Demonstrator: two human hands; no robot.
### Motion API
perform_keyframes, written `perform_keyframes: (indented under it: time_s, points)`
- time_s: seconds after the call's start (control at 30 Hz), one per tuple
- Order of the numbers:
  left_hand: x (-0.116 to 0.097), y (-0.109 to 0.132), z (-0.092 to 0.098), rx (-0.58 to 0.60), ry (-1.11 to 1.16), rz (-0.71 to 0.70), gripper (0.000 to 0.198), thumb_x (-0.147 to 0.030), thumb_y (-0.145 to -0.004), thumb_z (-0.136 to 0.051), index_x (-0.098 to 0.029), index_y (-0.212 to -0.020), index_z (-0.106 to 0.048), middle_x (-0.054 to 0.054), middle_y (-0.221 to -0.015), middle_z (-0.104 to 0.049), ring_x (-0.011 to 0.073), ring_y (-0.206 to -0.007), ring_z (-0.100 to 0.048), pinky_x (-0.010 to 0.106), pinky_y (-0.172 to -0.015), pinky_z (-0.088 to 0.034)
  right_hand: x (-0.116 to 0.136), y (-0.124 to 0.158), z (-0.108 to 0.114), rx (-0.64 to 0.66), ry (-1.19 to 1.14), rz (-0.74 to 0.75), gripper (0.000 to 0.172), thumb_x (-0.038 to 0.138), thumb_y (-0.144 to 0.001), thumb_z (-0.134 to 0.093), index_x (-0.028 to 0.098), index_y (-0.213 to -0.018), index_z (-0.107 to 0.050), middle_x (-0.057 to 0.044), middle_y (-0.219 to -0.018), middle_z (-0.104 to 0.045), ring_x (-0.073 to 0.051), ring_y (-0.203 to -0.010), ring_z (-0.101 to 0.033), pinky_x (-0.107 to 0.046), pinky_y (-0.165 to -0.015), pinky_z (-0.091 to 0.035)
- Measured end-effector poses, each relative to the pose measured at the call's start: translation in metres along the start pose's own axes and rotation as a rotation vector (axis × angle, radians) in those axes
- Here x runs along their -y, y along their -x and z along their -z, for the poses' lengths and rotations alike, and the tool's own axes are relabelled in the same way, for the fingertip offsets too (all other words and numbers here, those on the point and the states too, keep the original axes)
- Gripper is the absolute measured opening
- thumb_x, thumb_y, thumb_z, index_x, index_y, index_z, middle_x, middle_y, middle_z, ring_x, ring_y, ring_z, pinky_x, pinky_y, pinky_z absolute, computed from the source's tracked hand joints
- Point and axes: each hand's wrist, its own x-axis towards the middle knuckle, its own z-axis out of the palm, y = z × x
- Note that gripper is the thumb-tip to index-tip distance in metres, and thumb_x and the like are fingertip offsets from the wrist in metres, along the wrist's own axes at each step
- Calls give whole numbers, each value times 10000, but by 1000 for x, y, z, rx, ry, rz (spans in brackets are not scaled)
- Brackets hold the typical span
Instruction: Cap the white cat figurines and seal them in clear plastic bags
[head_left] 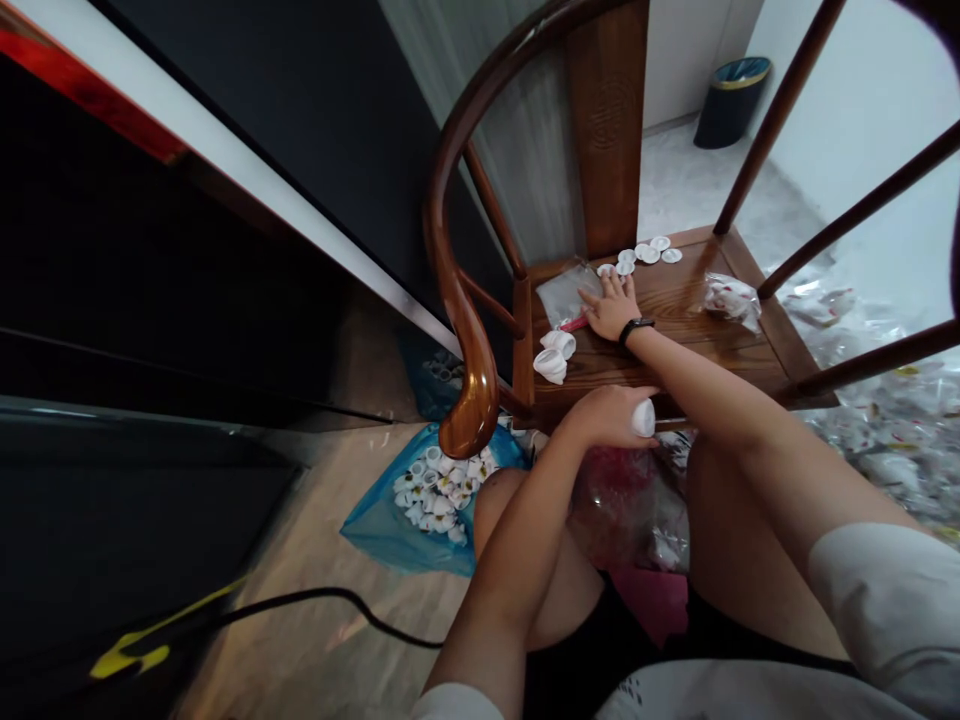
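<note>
My left hand [609,415] is closed around a small white plastic cup [643,418] at the front edge of the wooden chair seat [675,345]. My right hand [611,305] reaches across the seat with fingers stretched out flat, touching a clear plastic bag [564,293] and a red-pink stick [574,323]. A black band sits on that wrist. Two white cups [553,355] lie on the seat just left of my right hand. Several white lids [645,253] lie at the back of the seat beyond the fingers.
A blue bag [390,535] on the floor holds several white cups [444,490]. A crumpled clear packet [731,298] lies on the seat's right. Clear wrappers [892,420] litter the floor right. A black cable [330,600] crosses the floor. A dark bin [731,100] stands far back.
</note>
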Motion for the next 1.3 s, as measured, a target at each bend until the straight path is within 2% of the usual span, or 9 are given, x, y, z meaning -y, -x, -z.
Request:
perform_keyframes:
  time_s: [0.13, 0.33, 0.63, 0.73, 0.8, 0.93, 1.0, 1.17, 1.3]
  points:
    - [3, -2, -1, 5, -26, 15, 912, -497, -814, -838, -149, -1589, -508, 163, -1524, -650, 328, -1391, -652, 398, -1177, -506, -16, -4, -6, 35, -23, -61, 633, 480, -1081, -294, 186, -1577, -558, -173, -1714, -416, -437, -1634, -222, -790, -1260, -45]
    - [11, -3, -8, -46, -14, 10, 936, -530, -803, -845, -169, -1598, -507, 156, -1563, -616, 329, -1435, -618, 412, -1214, -483, -20, 3, 5, -107, -52, -10, 628, 440, -1081, -298, 113, -1551, -554, -185, -1663, -486, -394, -1626, -254, -725, -1305, -79]
    - [12, -4, -8, -97, 13, -20, 922, -499, -787, -864, -189, -1585, -523, 145, -1551, -630, 318, -1424, -629, 414, -1218, -477, -7, 38, 64, -186, 43, 71, 651, 389, -1064, -347, 64, -1621, -435, -203, -1719, -391, -411, -1649, -173, -712, -1318, -32]
    - [11, -1, -2, -235, 57, -25, 868, -496, -791, -863, -221, -1555, -555, 118, -1525, -658, 315, -1382, -658, 429, -1200, -492, -5, 65, 93, -227, 74, 71, 633, 361, -1054, -369, 78, -1612, -465, -193, -1737, -365, -423, -1661, -136, -750, -1306, 6]
    - [10, 2, 4, -407, 108, -24, 823, -483, -794, -868, -223, -1521, -584, 118, -1487, -685, 314, -1341, -680, 436, -1180, -506, -2, 89, 105, -211, 85, 96, 618, 302, -1028, -407, 92, -1603, -492, -180, -1744, -358, -434, -1666, -118, -787, -1289, 33]
    - [6, 6, 17, -837, 249, 25, 732, -430, -798, -884, -225, -1448, -616, 120, -1414, -714, 285, -1283, -694, 415, -1154, -515, 4, 145, 98, -68, 98, 175, 584, 186, -936, -495, 109, -1497, -636, -184, -1700, -437, -429, -1665, -162, -764, -1313, 39]
    - [6, 6, 21, -969, 300, 77, 683, -431, -806, -881, -229, -1407, -628, 117, -1373, -725, 277, -1253, -697, 412, -1137, -519, 9, 168, 87, 28, 125, 211, 524, 202, -919, -535, 127, -1404, -718, -191, -1653, -502, -429, -1650, -228, -725, -1339, 5]
    - [13, -4, 22, -1067, 406, 172, 606, -449, -781, -894, -236, -1297, -658, 103, -1321, -727, 254, -1215, -689, 391, -1108, -518, 22, 197, 75, 95, 159, 286, 377, 260, -932, -602, 163, -1243, -791, -184, -1621, -545, -449, -1617, -303, -743, -1323, -80]
    - [23, -21, 11, -985, 746, 244, 497, -478, -733, -915, -206, -1075, -678, 59, -1111, -756, 197, -1010, -716, 326, -934, -568, 31, 203, 84, 106, 90, 473, 280, 198, -947, -593, 175, -1146, -788, -189, -1576, -585, -445, -1595, -336, -780, -1281, -131]
